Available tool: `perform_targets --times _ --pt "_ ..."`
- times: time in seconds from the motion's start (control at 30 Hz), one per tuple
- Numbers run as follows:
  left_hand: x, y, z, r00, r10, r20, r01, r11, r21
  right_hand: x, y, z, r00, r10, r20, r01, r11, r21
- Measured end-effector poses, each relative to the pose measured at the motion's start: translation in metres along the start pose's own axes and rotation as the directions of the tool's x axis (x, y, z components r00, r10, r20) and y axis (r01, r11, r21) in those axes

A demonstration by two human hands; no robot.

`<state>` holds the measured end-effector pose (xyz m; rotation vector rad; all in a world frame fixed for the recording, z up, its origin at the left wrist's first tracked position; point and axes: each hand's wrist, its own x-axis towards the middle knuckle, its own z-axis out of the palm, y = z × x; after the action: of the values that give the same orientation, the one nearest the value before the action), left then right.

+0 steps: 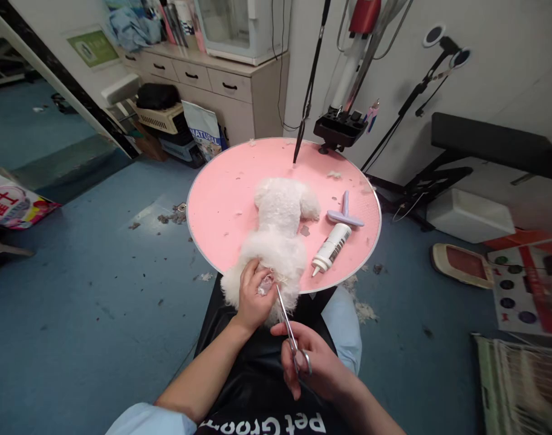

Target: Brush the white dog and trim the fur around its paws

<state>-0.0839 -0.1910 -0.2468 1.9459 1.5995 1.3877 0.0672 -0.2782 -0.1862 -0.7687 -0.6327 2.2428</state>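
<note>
A fluffy white dog (280,205) lies on the round pink table (221,181), its head at the near edge in front of me. My left hand (256,296) is closed on the side of the head, fingers holding back the dog's ear (265,284), whose pink inner skin shows. In my right hand (309,356) is a slim steel hemostat (285,317), held by its finger rings. Its tip reaches the fur beside my left fingers; whether the jaws grip hair is too small to tell. The dog's face is hidden from me.
A white nozzle bottle (332,248) and a lilac grooming rake (346,215) lie on the table's right side. A black grooming strap (303,115) hangs at the back, near a black tool tray (340,128). Hair tufts (170,216) litter the blue floor.
</note>
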Motion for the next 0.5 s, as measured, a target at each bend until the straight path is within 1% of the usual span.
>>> perform_targets --times 0.1,0.2,0.33,0.5 --pt "0.000 0.000 0.001 0.999 0.041 -0.005 -0.041 0.999 0.007 0.007 0.005 0.005 0.999 -0.046 0.024 0.042 0.988 0.149" --pt "-0.001 0.000 0.002 0.998 0.063 -0.005 -0.063 0.998 0.008 0.012 0.003 0.009 0.997 -0.075 -0.006 0.075 0.974 0.215" --pt "-0.002 -0.001 0.002 0.996 0.091 -0.016 -0.091 0.996 0.015 0.014 0.000 0.013 0.994 -0.085 -0.067 0.099 0.964 0.248" --pt "-0.002 -0.001 0.002 0.990 0.135 -0.032 -0.133 0.990 0.043 0.011 0.002 0.022 0.990 -0.073 -0.123 0.098 0.972 0.212"
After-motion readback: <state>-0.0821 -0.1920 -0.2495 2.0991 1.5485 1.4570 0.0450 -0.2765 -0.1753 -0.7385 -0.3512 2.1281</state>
